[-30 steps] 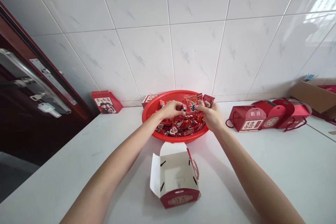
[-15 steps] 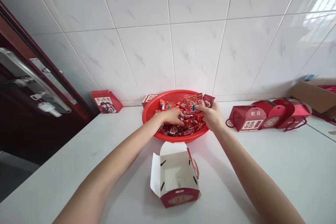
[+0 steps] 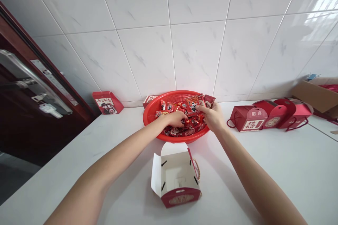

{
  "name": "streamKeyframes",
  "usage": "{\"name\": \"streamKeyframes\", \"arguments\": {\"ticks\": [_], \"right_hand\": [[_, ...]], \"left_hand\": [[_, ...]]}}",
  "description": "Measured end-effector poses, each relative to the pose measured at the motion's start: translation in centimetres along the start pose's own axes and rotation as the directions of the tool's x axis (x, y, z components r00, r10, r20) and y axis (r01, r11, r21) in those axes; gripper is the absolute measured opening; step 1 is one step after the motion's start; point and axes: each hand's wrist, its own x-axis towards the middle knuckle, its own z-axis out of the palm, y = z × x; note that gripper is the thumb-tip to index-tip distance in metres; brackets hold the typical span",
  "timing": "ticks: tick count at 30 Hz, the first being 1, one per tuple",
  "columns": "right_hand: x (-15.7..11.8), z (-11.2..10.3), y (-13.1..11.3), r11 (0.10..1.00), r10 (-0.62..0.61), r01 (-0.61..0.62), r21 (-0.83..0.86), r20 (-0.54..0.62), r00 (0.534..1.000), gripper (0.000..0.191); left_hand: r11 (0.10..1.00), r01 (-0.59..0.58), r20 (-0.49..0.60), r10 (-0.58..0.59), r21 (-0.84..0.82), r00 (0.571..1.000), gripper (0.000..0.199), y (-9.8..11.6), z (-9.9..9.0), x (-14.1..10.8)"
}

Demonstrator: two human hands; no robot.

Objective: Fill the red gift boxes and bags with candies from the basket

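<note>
A red plastic basket [image 3: 151, 110] holds a heap of small red wrapped candies [image 3: 191, 132]. My left hand [image 3: 176, 119] reaches down into the heap, its fingers curled among the wrappers; what they grip is hidden. At the basket's right side, my right hand [image 3: 213, 115] is closed on several red snack packets [image 3: 192, 103], fanned out over the rim, with the thumb on top. In front of the basket stands an open red gift box [image 3: 181, 198], white inside, flaps raised and a rope handle at its right. Nothing lies inside the box.
Closed red gift boxes [image 3: 253, 121] stand in a row on the right of the white counter [image 3: 124, 197]. Behind them is a cardboard box [image 3: 315, 95]. A red box with a picture [image 3: 107, 104] leans at the left, near a door with keys [image 3: 50, 109]. Tiled wall [image 3: 142, 59] rises behind.
My left hand has moved slightly to the right and deeper among the candies. My right hand keeps its hold on the packets, almost still. The open box has stayed in place.
</note>
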Motion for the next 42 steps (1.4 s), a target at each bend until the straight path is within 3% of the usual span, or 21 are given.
{"name": "streamKeyframes", "arguments": {"ticks": [12, 19, 26, 35, 42], "right_hand": [[-0.1, 0.0, -0.1, 1.0, -0.012, 0.012, -0.016, 0.021, 1.0, 0.031], [0.0, 0.0, 0.0, 1.0, -0.014, 0.014, -0.022, 0.0, 1.0, 0.03], [0.0, -0.1, 0.1, 1.0, -0.018, 0.018, -0.016, 0.014, 1.0, 0.033], [0.0, -0.1, 0.0, 0.999, -0.02, 0.02, -0.033, 0.025, 1.0, 0.032], [-0.1, 0.1, -0.1, 0.999, -0.021, 0.02, 0.033, 0.02, 1.0, 0.037]], "left_hand": [[0.991, 0.061, 0.044, -0.056, -0.12, 0.997, 0.013, 0.5, -0.8, -1.1], [0.997, 0.039, 0.081, -0.034, -0.065, 0.996, 0.038, -0.7, -0.5, -0.5], [1.0, -0.021, 0.07, 0.021, 0.001, 0.997, 0.041, 0.0, -0.2, -0.4], [0.999, -0.049, 0.049, 0.048, 0.007, 0.998, 0.019, 0.3, 0.0, -0.2], [0.997, -0.078, -0.04, 0.076, -0.031, 0.996, 0.022, 0.6, 0.2, 0.0]]}}
